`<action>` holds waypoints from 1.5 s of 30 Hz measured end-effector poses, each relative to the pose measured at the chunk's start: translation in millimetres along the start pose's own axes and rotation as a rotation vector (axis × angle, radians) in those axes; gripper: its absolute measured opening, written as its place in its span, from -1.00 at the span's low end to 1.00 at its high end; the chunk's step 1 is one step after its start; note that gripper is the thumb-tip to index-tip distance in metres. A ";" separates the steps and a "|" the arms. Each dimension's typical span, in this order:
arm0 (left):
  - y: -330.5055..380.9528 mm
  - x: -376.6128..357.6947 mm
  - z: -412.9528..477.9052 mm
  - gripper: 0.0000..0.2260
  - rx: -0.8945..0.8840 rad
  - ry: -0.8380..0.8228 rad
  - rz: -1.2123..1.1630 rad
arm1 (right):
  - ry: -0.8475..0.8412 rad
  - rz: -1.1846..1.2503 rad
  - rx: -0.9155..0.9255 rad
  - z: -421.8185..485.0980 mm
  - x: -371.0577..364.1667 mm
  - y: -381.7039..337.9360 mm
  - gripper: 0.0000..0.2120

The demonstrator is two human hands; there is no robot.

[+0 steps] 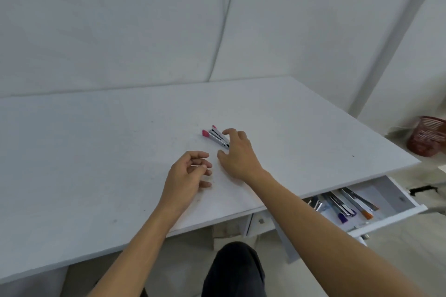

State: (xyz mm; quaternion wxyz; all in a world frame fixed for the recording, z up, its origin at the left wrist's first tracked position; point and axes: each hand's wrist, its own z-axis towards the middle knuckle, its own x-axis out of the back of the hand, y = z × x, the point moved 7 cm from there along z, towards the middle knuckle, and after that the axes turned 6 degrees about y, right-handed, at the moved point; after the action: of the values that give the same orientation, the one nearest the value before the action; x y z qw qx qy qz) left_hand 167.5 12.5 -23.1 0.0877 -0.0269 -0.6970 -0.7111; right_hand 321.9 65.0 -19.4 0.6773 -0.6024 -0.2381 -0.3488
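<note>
A small silver stapler (217, 138) with pink ends lies hinged apart on the white table (96, 152), near the middle. My right hand (237, 154) is spread over its near end, index finger beyond it and thumb in front of it; the fingers are not curled round it. Whether they touch the stapler I cannot tell. Just to the left, my left hand (185, 176) rests on the table with its fingers curled, pinching a thin pale strip (197, 165) at its fingertips. The strip is too small to identify.
An open white drawer (391, 214) under the table's right edge holds several silver tools with purple and orange ends. A red basket (427, 137) stands on the floor at far right. A wall rises behind the table. My dark-trousered knee (236, 270) is below the front edge.
</note>
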 end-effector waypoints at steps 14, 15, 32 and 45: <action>-3.7 -14.0 -10.0 -0.76 -0.123 -0.125 0.155 | 0.029 -0.043 -0.053 -16.4 26.3 15.1 -0.85; -3.0 -16.8 -11.8 -0.76 -0.139 -0.136 0.191 | 0.040 0.075 -0.120 -24.8 33.2 20.7 -0.87; 27.7 -198.3 -114.8 -0.82 -0.131 -0.635 0.088 | -0.037 0.475 -0.433 -177.0 187.3 154.9 -0.60; 3.3 -237.9 -117.4 -0.83 -0.142 -0.621 0.228 | 0.057 -0.605 -0.445 -132.2 208.9 242.6 -0.75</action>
State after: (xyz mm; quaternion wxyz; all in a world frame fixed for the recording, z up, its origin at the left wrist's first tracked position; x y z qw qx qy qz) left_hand 411.8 -83.7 -61.2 -0.0518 -0.3261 -0.6318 -0.7013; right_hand 627.6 -96.2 -43.2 0.4024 -0.6273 -0.3047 -0.5931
